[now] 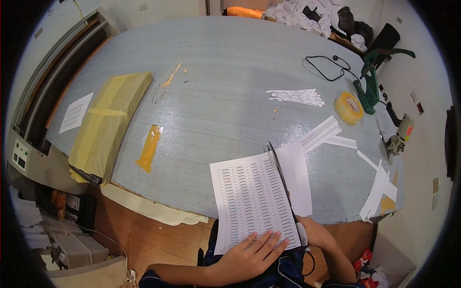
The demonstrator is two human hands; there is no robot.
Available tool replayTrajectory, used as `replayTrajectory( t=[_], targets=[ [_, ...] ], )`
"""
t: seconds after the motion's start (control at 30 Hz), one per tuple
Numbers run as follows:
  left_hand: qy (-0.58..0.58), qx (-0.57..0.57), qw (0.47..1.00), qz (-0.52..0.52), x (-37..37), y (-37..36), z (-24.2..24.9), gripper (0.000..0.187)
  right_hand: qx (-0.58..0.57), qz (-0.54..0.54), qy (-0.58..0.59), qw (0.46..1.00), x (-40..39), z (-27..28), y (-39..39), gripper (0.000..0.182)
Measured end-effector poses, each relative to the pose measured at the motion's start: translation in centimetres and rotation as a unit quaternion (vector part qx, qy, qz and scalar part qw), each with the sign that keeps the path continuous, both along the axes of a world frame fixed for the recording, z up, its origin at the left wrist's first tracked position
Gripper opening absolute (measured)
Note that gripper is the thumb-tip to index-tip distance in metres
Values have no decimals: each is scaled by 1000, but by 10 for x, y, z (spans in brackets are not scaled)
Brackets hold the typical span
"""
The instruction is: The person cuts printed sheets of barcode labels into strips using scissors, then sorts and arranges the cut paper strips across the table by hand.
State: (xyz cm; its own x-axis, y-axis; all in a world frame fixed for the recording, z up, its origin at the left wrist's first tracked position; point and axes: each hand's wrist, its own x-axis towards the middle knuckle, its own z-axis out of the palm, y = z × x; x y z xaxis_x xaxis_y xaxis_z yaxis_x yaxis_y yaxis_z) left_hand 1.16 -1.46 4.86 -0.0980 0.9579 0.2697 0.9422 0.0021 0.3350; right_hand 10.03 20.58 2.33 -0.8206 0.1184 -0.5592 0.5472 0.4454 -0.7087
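A white sheet (pixel 249 201) printed with a table of small labels lies at the table's near edge, its lower part over my lap. My left hand (pixel 257 254) rests flat on its lower part, fingers spread. At the sheet's right edge, my right hand (pixel 309 233) is closed around the handles of a pair of scissors (pixel 281 175), whose dark blades run up along that edge. A blank white sheet (pixel 296 180) lies just right of the blades. Beyond it are printed strips (pixel 321 134). A pile of narrow cut strips (pixel 297 97) sits farther back.
On the blue-grey table (pixel 201 96) are a tape roll (pixel 349 108), a green tool (pixel 370 89) with a black cable, paper scraps (pixel 377 192) at right, and a yellow-wrapped block (pixel 110 122) at left. Orange tape (pixel 150 149) sticks to the surface.
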Motion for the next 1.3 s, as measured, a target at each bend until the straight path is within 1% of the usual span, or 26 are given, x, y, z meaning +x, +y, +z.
replayTrajectory(
  t=[0.1,0.23,0.3,0.37,0.43,0.5,0.53,0.6,0.63,0.77,0.83,0.97,1.03,1.07,1.13,1.17,1.2,1.23,1.27,1.3],
  targets=[
    [-5,-1,1000,-1,1,0,-2,42,8,18,24,1000,0,0,1,38],
    [-4,-3,1000,0,0,0,-2,42,16,22,10,1000,-3,4,0,38],
    [-3,-3,1000,-1,-1,0,-3,41,-11,12,29,999,-5,9,-2,38],
    [-2,-2,1000,-2,0,-1,-2,41,0,15,43,999,-1,-2,0,37],
    [1,-33,999,15,0,-3,0,41,11,18,57,998,-1,-4,1,37],
    [13,-45,999,21,-4,-6,-1,41,63,-1,5,998,-8,5,0,40],
    [24,-57,998,27,-7,-8,-2,41,64,-3,7,998,-15,13,0,40],
    [30,-74,996,38,-17,-11,-8,41,-1,-94,-127,987,-28,30,-1,37],
    [35,-93,994,50,-23,-13,-10,41,14,-98,-78,992,-30,28,2,37],
    [42,-125,989,68,-35,-22,-15,43,27,-101,-71,992,-38,23,16,37],
    [51,-103,991,72,-39,-23,-22,45,35,-66,-43,996,-38,20,25,47],
    [52,-96,990,92,-42,-10,-35,48,2,-73,-37,997,-36,16,28,48],
    [49,-122,987,93,-43,-3,-41,61,-27,-123,-55,991,-37,18,25,40],
    [50,-121,987,90,-43,-2,-46,61,-27,-126,-54,990,-37,18,25,40],
    [46,-167,976,132,-41,-1,-55,68,-9,-115,-78,990,-38,19,27,44],
    [49,-166,976,130,-41,-1,-55,68,-9,-117,-76,990,-37,20,27,44],
    [70,-180,971,142,-43,-3,-54,70,92,-91,-40,991,-34,21,26,45],
    [92,-195,964,155,-45,-5,-52,71,193,-63,-3,979,-33,21,25,47],
    [95,-194,964,155,-49,-9,-50,71,193,-64,0,979,-30,20,26,47],
    [90,-207,962,157,-53,-13,-48,71,223,-74,10,972,-27,17,28,45]
  ],
)
